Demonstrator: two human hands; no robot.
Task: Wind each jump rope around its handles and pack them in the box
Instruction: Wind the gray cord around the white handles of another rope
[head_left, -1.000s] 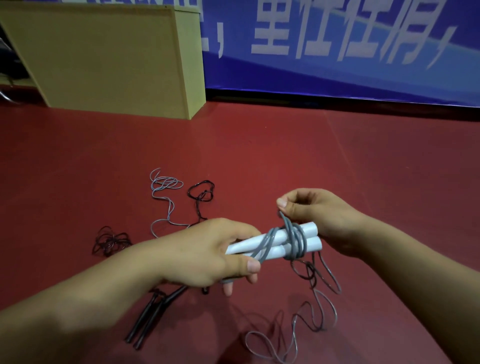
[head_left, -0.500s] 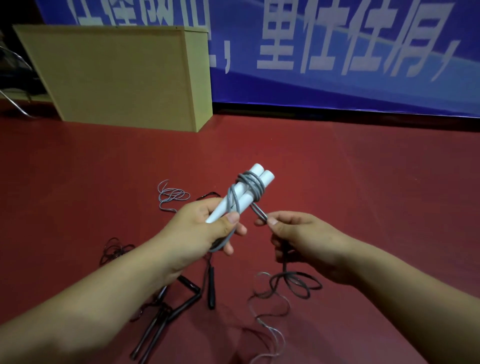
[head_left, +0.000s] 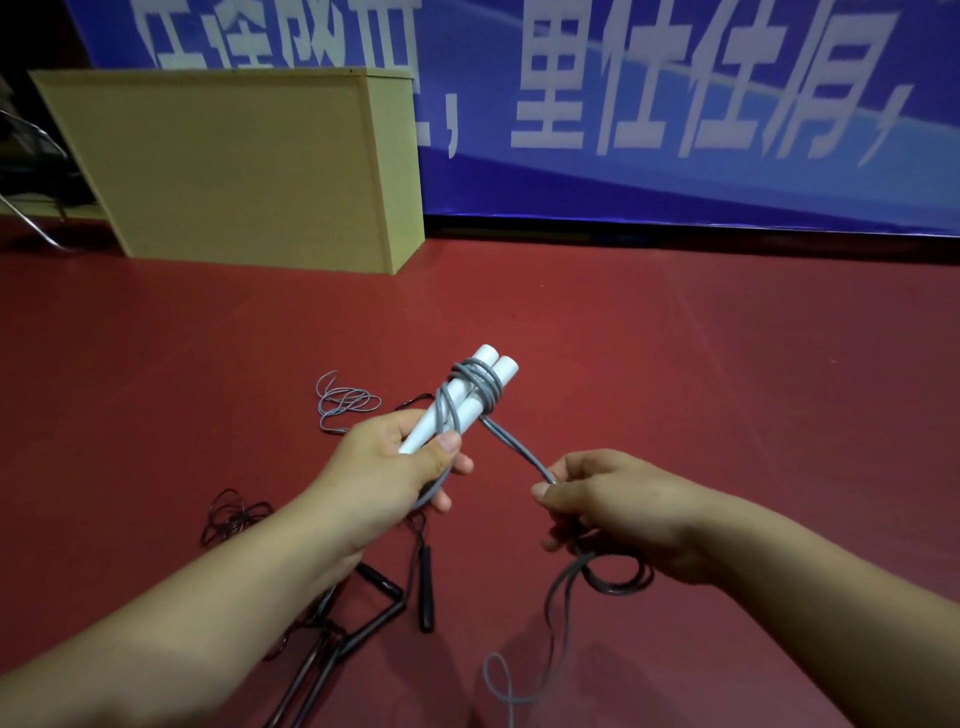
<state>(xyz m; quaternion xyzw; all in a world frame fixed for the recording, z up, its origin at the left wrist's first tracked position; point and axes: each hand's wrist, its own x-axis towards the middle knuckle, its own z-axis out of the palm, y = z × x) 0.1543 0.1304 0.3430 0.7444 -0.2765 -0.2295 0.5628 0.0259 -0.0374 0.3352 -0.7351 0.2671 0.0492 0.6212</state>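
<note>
Grey jump rope (head_left: 511, 451): a few turns wound round its paired white handles (head_left: 470, 392), held mid-air over the floor's middle. Left hand (head_left: 387, 467) grips the handles; right hand (head_left: 608, 499) pinches the taut cord, with slack trailing to the floor (head_left: 727, 389). Winding judged partly done. Black jump ropes (head_left: 384, 597) lie unwound near the floor's front edge. Box (head_left: 234, 171) at the far-left; nothing visibly packed.

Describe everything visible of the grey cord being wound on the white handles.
The thin grey cord looks rubbery. Several turns circle the two white cylindrical handles near their upper ends. The left hand grips the handles; the right hand pinches a taut stretch. Its slack hangs below to the red floor, ending in a loop.
</note>
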